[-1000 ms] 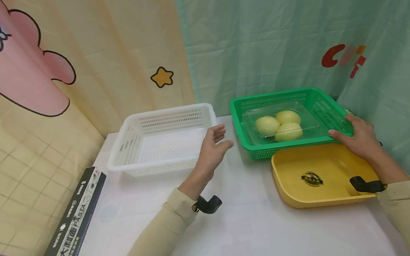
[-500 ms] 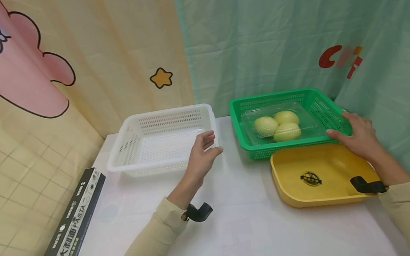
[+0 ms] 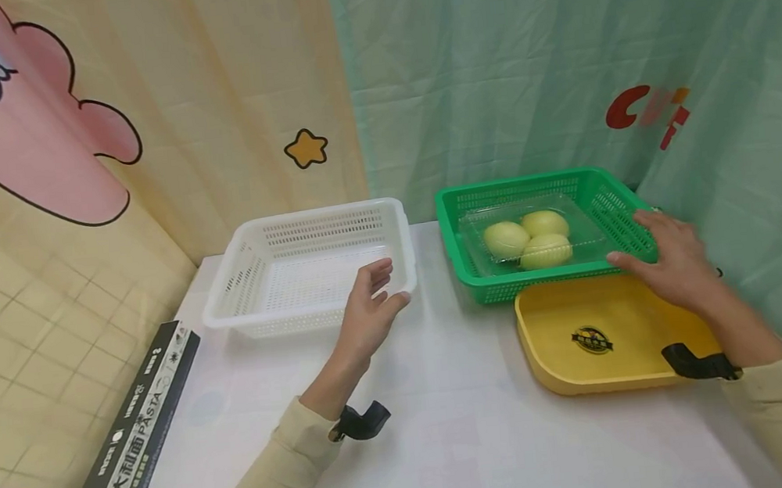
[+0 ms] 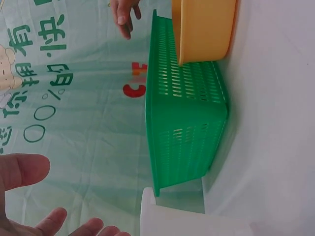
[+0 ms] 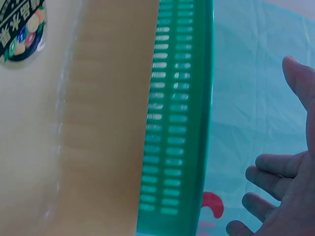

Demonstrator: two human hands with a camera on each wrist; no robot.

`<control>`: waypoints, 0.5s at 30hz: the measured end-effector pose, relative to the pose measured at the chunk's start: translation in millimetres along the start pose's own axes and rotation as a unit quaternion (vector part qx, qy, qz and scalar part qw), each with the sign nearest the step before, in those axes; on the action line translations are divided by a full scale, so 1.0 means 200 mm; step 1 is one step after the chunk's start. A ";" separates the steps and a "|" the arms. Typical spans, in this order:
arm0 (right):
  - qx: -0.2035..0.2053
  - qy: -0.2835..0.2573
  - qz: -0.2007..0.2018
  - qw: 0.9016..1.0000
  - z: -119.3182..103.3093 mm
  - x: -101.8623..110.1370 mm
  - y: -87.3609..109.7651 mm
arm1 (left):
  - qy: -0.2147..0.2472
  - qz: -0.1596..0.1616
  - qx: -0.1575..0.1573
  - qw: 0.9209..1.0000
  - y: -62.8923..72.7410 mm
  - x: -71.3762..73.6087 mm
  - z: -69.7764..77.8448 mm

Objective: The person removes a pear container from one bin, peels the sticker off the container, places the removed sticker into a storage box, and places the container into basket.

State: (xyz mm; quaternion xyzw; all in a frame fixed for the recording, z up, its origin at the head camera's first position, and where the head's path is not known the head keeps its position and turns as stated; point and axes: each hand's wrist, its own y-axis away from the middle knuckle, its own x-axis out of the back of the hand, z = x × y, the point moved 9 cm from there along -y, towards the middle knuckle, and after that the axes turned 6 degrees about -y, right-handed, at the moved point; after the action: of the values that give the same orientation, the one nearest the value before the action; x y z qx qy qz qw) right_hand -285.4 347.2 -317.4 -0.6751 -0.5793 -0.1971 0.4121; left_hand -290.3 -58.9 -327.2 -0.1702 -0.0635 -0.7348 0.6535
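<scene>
My left hand (image 3: 367, 317) hovers by the front right corner of the white basket (image 3: 232, 320), fingers loosely bent and holding nothing. The left wrist view shows its thumb (image 4: 27, 169) apart from the fingers. Over the right front corner of the green basket (image 3: 461, 257) is my right hand (image 3: 678, 259), empty, with thumb and fingers spread. In the right wrist view, a gap separates these fingers (image 5: 270, 182) from the green rim. Inside the green basket lies a clear plastic box (image 3: 581, 237) with three round, pale yellow-green fruits (image 3: 546, 251).
A yellow tray (image 3: 626, 331) with a round label sits in front of the green basket. On the left lies a long black pasta box (image 3: 137, 433). Printed curtains (image 3: 473, 71) rise behind and beside the white-covered table (image 3: 466, 441).
My left hand has drifted left and back towards me, in front of the white basket. My right hand has moved slightly left at the green basket's corner. The containers have stayed put.
</scene>
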 end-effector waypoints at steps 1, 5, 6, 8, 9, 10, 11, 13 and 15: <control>0.004 -0.001 0.000 1.000 -0.02 0.00 0.00 | -0.002 0.001 -0.001 1.000 0.01 0.01 0.00; 0.025 -0.011 0.004 1.000 -0.08 -0.02 0.01 | -0.008 0.000 -0.005 1.000 0.03 0.02 -0.01; 0.032 -0.013 0.004 0.999 -0.09 -0.02 0.02 | -0.009 -0.001 -0.007 1.000 0.03 0.03 -0.01; 0.042 -0.019 0.004 0.999 -0.13 -0.03 0.03 | -0.013 -0.001 -0.009 1.000 0.04 0.03 -0.01; 0.044 -0.020 0.003 0.999 -0.14 -0.04 0.03 | -0.016 0.000 -0.011 1.000 0.05 0.04 -0.01; 0.045 -0.023 0.001 0.999 -0.16 -0.05 0.04 | -0.018 0.001 -0.013 1.000 0.05 0.04 -0.01; 0.046 -0.025 -0.001 0.999 -0.18 -0.05 0.04 | -0.024 0.003 -0.014 1.000 0.05 0.05 0.00; 0.048 -0.027 -0.005 0.998 -0.21 -0.07 0.05 | -0.034 0.008 -0.017 0.999 0.06 0.06 0.00; 0.049 -0.028 -0.010 0.998 -0.24 -0.09 0.06 | -0.044 0.012 -0.021 0.999 0.07 0.07 0.00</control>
State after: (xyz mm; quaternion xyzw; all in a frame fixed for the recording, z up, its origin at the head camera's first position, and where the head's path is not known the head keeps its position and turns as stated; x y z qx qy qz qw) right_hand -268.5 299.2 -307.1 -0.6537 -0.6064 -0.1534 0.4260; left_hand -277.1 -74.7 -323.6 -0.2170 -0.0745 -0.7200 0.6549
